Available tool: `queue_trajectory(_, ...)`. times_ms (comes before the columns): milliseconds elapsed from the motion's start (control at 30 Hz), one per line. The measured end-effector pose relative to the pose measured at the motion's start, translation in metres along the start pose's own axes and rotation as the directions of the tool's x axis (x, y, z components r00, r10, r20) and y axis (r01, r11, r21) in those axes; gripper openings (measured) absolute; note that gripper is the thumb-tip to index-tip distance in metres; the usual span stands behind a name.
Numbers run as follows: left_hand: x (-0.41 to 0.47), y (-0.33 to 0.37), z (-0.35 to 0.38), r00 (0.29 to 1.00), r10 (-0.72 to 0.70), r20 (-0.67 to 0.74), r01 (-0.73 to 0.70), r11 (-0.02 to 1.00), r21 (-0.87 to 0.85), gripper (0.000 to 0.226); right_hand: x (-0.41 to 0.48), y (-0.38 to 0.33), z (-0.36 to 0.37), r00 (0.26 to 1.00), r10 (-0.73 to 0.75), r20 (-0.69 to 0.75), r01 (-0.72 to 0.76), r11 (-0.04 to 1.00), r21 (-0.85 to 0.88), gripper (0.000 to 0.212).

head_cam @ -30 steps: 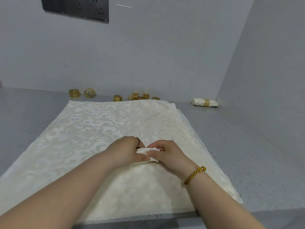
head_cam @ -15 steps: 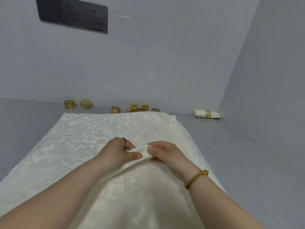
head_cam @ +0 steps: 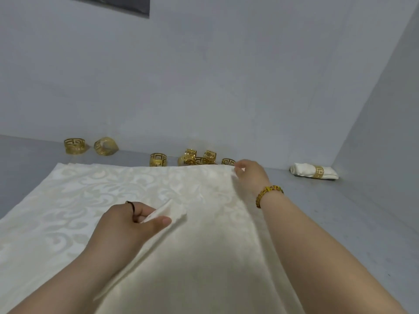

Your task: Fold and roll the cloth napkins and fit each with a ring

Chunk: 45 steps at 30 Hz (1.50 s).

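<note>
counter (head_cam: 340, 223): grey, walls behind and on the right; everything sits on it.
napkin (head_cam: 113, 200): cream damask, spread flat and filling the middle. Long axis runs from the person towards the back wall. More layers seem to lie under it at the right edge, count unclear.
left hand (head_cam: 127, 223): mid-cloth, near the body. Thumb and fingers pinch a lifted corner flap, which points right and away.
right hand (head_cam: 251, 175): reaches to the far-right corner. Fingers curl onto the edge and look like a pinch, but the contact is partly hidden.
finished roll (head_cam: 314, 171): ringed, in the back right corner, well apart from the cloth.
rings (head_cam: 197, 157): gold, loose along the back wall just beyond the far edge. The right hand is nearer to them.
key relation: the two held corners lie on a diagonal, left near and right far. My guess is the next fold closes that gap.
stage: early, since one roll is done and this cloth isn't folded yet.
</note>
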State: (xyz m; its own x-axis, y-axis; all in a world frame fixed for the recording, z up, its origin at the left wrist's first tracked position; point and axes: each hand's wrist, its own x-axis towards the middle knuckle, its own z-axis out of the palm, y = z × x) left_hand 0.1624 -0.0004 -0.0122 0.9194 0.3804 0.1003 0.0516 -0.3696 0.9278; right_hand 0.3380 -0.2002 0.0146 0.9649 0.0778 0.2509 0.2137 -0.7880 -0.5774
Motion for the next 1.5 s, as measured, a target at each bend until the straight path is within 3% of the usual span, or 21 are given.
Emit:
queue_trajectory(133,0.008,-0.005,0.001,0.999,-0.053,0.007,0.053,0.997,-0.056,0.015,0.048,0.000,0.023,1.000,0.013,-0.014,-0.015,0.987,-0.158,0.034)
queue_trajectory(233,0.010,-0.007,0.001,0.996,-0.083,0.019,0.084,0.994,-0.070,0.014,0.074,0.005,0.039,0.995,0.081,0.060,-0.054,0.932,-0.358,0.035)
queue_trajectory(300,0.010,-0.007,0.001,0.995,-0.091,0.033,0.093,0.994,-0.064,0.013,0.084,0.009,0.045,0.986,0.140,0.094,-0.093,0.916,-0.391,0.033)
queue_trajectory(500,0.012,-0.008,0.002,0.995,-0.097,0.036,0.099,0.994,-0.041,0.014,0.088,0.013,0.055,0.989,0.126,0.074,-0.098,0.949,-0.300,0.033)
queue_trajectory(633,0.014,-0.009,0.004,0.996,-0.083,0.024,0.083,0.997,-0.008,0.014,0.083,0.013,0.050,0.996,0.080,-0.035,-0.086,0.974,-0.211,0.022)
queue_trajectory(733,0.015,-0.009,0.005,0.998,-0.059,0.037,0.059,0.998,-0.011,0.013,0.070,0.010,0.031,0.980,0.049,-0.194,-0.073,0.991,-0.115,0.019)
queue_trajectory(800,0.015,-0.009,0.005,0.999,-0.037,0.039,0.038,0.999,-0.024,0.012,0.053,0.005,0.013,0.961,0.061,-0.270,-0.067,0.998,-0.014,0.024)
queue_trajectory(867,0.012,-0.008,0.004,0.999,-0.008,0.033,0.008,1.000,0.004,0.012,0.026,-0.004,-0.005,0.960,0.102,-0.260,-0.050,0.978,0.202,0.024)
queue_trajectory(1000,0.001,0.003,0.001,0.998,0.052,0.034,-0.053,0.998,0.035,0.014,-0.051,-0.028,-0.030,0.971,0.195,-0.136,-0.084,0.816,0.572,0.037)
queue_trajectory(1100,-0.016,0.015,-0.002,0.993,0.092,0.077,-0.096,0.994,0.053,0.015,-0.115,-0.038,-0.039,0.978,0.198,0.069,-0.181,0.634,0.751,0.050)
queue_trajectory(1200,-0.039,0.031,-0.008,0.991,0.115,0.061,-0.112,0.992,-0.056,0.008,-0.170,-0.044,-0.043,0.949,0.139,0.283,-0.313,0.521,0.794,0.047)
queue_trajectory(1300,-0.064,0.042,-0.010,0.983,0.170,0.076,-0.160,0.980,-0.115,0.008,-0.202,-0.048,-0.040,0.915,0.080,0.394,-0.395,0.363,0.844,0.037)
queue_trajectory(1433,-0.091,0.035,-0.009,0.990,0.135,0.047,-0.120,0.963,-0.241,0.015,-0.229,-0.046,-0.024,0.920,-0.026,0.391,-0.377,0.217,0.900,0.032)
queue_trajectory(1500,-0.097,0.031,-0.007,0.991,0.128,0.038,-0.111,0.949,-0.296,0.018,-0.234,-0.043,-0.019,0.932,-0.046,0.360,-0.348,0.172,0.922,0.044)
